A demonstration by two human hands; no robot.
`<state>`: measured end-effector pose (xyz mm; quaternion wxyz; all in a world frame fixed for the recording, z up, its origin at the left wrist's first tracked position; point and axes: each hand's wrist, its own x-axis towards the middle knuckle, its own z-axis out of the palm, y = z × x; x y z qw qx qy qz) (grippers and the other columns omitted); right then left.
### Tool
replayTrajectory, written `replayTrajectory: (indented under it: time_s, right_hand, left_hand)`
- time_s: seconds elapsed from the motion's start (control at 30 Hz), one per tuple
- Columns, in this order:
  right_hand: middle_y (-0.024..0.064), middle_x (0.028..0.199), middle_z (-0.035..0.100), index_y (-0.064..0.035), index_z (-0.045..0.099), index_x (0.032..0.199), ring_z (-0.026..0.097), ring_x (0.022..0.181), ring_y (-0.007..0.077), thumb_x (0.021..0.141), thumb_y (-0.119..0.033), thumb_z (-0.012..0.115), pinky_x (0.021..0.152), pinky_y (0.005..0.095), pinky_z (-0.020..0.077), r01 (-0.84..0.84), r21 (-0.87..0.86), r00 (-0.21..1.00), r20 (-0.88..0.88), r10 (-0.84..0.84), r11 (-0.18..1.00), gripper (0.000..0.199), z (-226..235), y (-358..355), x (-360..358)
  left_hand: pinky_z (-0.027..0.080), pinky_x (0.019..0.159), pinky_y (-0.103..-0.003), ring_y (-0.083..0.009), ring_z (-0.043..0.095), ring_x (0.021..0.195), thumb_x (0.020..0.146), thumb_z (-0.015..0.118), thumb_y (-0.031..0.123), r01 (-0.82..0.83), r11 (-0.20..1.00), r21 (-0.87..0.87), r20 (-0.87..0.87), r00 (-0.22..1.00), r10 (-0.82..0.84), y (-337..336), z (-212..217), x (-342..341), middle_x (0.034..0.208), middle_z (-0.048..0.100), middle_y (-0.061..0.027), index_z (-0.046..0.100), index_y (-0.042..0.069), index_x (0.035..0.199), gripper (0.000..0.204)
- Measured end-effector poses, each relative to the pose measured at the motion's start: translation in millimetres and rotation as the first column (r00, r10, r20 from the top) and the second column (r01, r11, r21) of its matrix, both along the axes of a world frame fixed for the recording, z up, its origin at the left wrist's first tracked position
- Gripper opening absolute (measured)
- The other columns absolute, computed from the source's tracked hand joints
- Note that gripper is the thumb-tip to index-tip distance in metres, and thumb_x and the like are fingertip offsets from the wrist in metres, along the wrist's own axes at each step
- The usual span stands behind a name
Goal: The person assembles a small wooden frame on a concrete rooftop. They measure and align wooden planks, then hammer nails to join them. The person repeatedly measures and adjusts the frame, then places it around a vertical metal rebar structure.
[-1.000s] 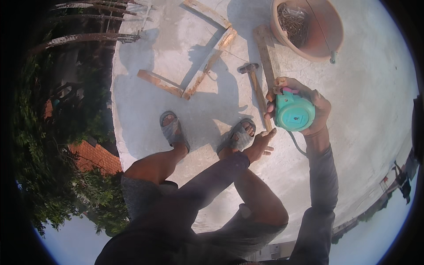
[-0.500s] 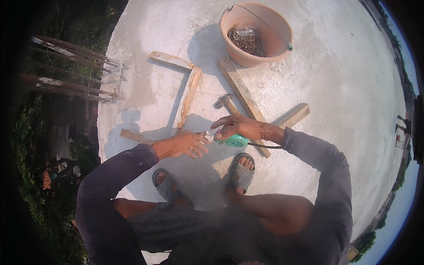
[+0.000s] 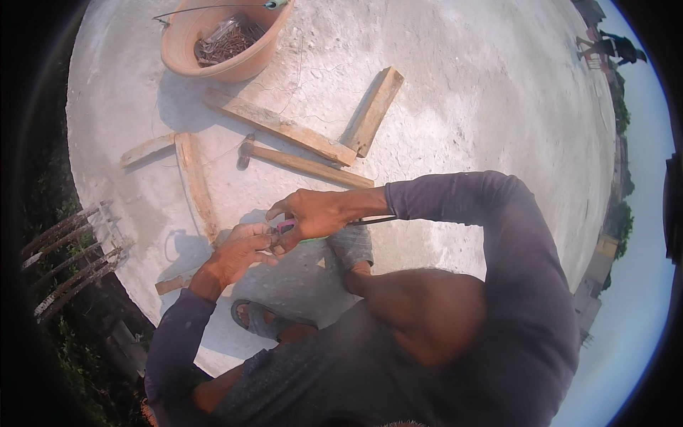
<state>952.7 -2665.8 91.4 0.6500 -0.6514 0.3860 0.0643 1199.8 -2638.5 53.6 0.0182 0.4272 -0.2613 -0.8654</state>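
Note:
My right hand (image 3: 320,212) is closed over a small teal tape measure (image 3: 290,228) with a pink part, most of it hidden by my fingers. My left hand (image 3: 238,252) meets it from the left, fingertips pinching at the tape measure's front end. Both hands hover above my knees and my sandalled feet (image 3: 255,319) on a pale concrete slab (image 3: 462,107). A dark cord runs from the tape measure toward my right sleeve.
A terracotta basin (image 3: 249,64) with metal scraps stands at the top. Wooden planks (image 3: 281,127) and a hammer (image 3: 245,151) lie ahead of my hands. The slab's edge drops at the left, where rusty bars (image 3: 71,260) stick out. A distant person (image 3: 612,46) stands at the top right.
The view has swung, so the basin and planks now sit further left. My hands have stayed together on the tape measure, drawn closer over my feet.

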Motion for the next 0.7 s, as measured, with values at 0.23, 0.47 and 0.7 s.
replayTrajectory:
  time_s: [0.23,0.47,0.7]
  right_hand:
    - [0.0215,0.123,0.067,-0.0025,0.053,0.148,0.063,0.116,0.0305,0.084,-0.042,0.079,0.097,0.0415,0.0518,-0.027,0.12,0.987,-0.154,0.046,0.992,0.079,-19,36,-93]
    - [0.0156,0.112,0.069,0.0012,0.064,0.131,0.065,0.107,0.0243,0.076,-0.02,0.079,0.094,0.0347,0.0496,0.077,0.406,0.969,-0.245,0.027,0.911,0.06,-28,35,-78]
    - [0.0126,0.101,0.072,-0.002,0.067,0.127,0.068,0.096,0.0202,0.081,-0.019,0.071,0.087,0.0354,0.0518,-0.138,0.267,0.944,-0.255,0.208,0.954,0.049,-26,-15,-22]
  left_hand:
    - [0.057,0.083,-0.028,-0.0172,0.069,0.097,0.101,0.061,0.021,-0.027,0.912,-0.408,0.112,0.99,0.08,-53,-17,31,0.099,0.069,-0.0107,0.065,-0.001,0.11,0.024]
    - [0.055,0.093,-0.033,-0.0197,0.069,0.104,0.1,0.067,0.037,-0.047,0.823,-0.566,0.276,0.93,0.243,-69,-2,107,0.111,0.069,-0.0106,0.07,0.001,0.119,0.04]
    - [0.053,0.086,-0.032,-0.017,0.066,0.1,0.096,0.072,0.038,-0.031,0.833,-0.552,0.433,0.844,0.318,-27,25,189,0.107,0.072,-0.0089,0.072,0.002,0.115,0.041]
